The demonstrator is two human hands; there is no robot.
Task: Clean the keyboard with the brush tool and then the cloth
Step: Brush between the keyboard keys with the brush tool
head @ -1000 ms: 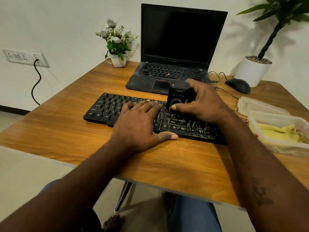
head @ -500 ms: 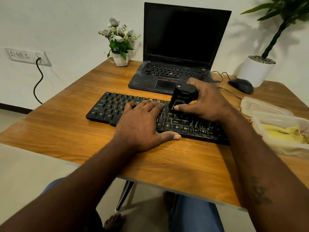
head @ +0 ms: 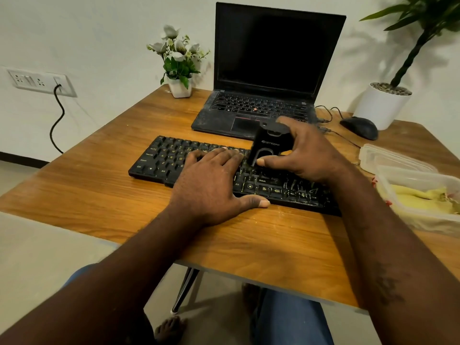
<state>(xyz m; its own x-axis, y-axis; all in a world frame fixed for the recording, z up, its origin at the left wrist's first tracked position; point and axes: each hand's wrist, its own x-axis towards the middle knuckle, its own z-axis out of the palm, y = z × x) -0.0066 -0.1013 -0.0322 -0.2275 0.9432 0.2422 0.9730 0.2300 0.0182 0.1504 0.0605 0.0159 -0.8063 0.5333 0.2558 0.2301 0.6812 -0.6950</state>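
On the brown wooden table (head: 94, 195), the left hand (head: 211, 188) lies flat, fingers straight, upon the black plastic keyboard (head: 159, 165), whose long axis runs left to right. Just behind, the right hand (head: 308, 158) curls its fingers round the blocky black brush tool (head: 270, 145), set on the middle keys. The soft yellow cloth (head: 418, 195) lies rightward in a clear plastic box (head: 418, 173).

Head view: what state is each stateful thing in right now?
Laptop, lid open, screen dark.
Keyboard, flat on table, left hand resting on it.
Brush tool, held by right hand, at the keys.
Container, uncovered, yellow cloth inside.
Lid, off, beside container.
Wall plug, plugged in.
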